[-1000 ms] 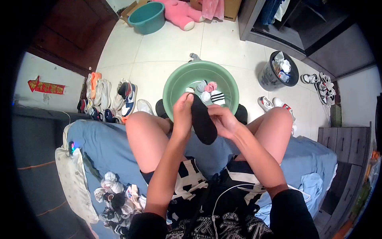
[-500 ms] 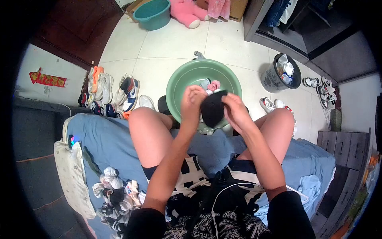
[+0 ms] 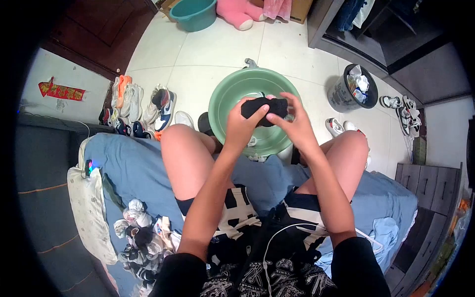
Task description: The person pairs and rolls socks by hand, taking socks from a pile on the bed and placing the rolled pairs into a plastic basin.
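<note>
Your left fingers (image 3: 258, 115) and right fingers (image 3: 279, 122) grasp the black sock (image 3: 270, 105), newly bunched into a bundle above the basin (image 3: 221, 103).

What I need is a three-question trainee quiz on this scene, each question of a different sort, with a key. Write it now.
1. True or false: the left hand and the right hand are both on the black sock.

2. Which container shows beneath the hands in the head view?
A. the teal basin
B. the green basin
C. the dark bin

3. Fill in the blank: the heap of socks lies on the blue sheet, on the person's ____ side.

Key:
1. True
2. B
3. left
</note>
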A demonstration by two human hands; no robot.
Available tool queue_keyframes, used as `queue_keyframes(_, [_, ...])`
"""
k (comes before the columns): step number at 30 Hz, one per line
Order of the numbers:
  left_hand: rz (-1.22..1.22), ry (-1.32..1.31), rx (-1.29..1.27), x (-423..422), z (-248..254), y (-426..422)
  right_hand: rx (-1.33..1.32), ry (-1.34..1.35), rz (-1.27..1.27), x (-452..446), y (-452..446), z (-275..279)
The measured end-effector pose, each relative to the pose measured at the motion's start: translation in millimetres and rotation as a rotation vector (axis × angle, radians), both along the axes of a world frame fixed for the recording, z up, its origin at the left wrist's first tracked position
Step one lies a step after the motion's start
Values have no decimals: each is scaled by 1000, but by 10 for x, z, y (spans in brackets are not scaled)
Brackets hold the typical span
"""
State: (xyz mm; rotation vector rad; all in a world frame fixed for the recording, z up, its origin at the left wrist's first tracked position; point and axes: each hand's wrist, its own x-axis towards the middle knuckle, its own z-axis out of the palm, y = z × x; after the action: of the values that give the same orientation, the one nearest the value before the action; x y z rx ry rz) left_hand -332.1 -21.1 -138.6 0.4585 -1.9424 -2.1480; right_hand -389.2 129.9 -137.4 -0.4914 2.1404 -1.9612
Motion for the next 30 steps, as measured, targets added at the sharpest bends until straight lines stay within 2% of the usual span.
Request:
queue_keyframes(1, [-54, -44, 101, -1, -16, 0, 94, 73, 58, 6, 9, -36])
queue_keyframes(2, [-55, -45, 102, 3, -30, 3, 77, -291, 148, -31, 53, -74])
queue_keyframes(4, [26, -272, 157, 7, -35, 6, 92, -372, 190, -86, 86, -37])
queue_keyframes(5, [26, -271, 158, 7, -44, -9, 108, -452, 236, -119, 95, -25])
queue_keyframes(7, [133, -313, -111, 35, -105, -81, 181, -461, 163, -183, 97, -205])
queue_keyframes(8, [194, -255, -483, 69, -338, -160, 253, -470, 90, -188, 101, -341])
queue_keyframes(9, [203, -260, -482, 144, -293, -225, 256, -471, 101, -200, 124, -526])
queue_keyframes(11, [283, -127, -984, 339, 11, -334, 816, 29, -86, -280, 176, -833])
queue_keyframes(13, [289, -76, -608, 712, 506, -359, 717, -42, -47, -281, 182, -721])
queue_keyframes(16, [396, -2, -758, 1447, 641, -568, 581, 33, 43, -253, 136, -650])
queue_keyframes(18, [471, -264, -782, 2014, 647, -649, 487, 33, 83, -216, 123, -679])
queue_keyframes(20, [547, -434, -953, 2571, 389, -783, 435, -45, 113, -162, 66, -531])
queue_keyframes(23, [411, -878, -1203, 3442, 92, -802, 366, -105, 122, -46, -19, -352])
queue_keyframes(24, [417, -899, -1206, 3715, -38, -772, 361, -117, 139, 0, -61, -329])
queue_keyframes(26, [165, -1145, -1263, 4180, -275, -673, 368, -111, 140, 25, -90, -320])
queue_keyframes(29, [212, -1080, -1123, 4405, -369, -653, 352, -117, 180, 67, -122, -357])
queue_keyframes(30, [244, -1213, -911, 4272, -234, -718, 353, -116, 181, 84, -107, -366])
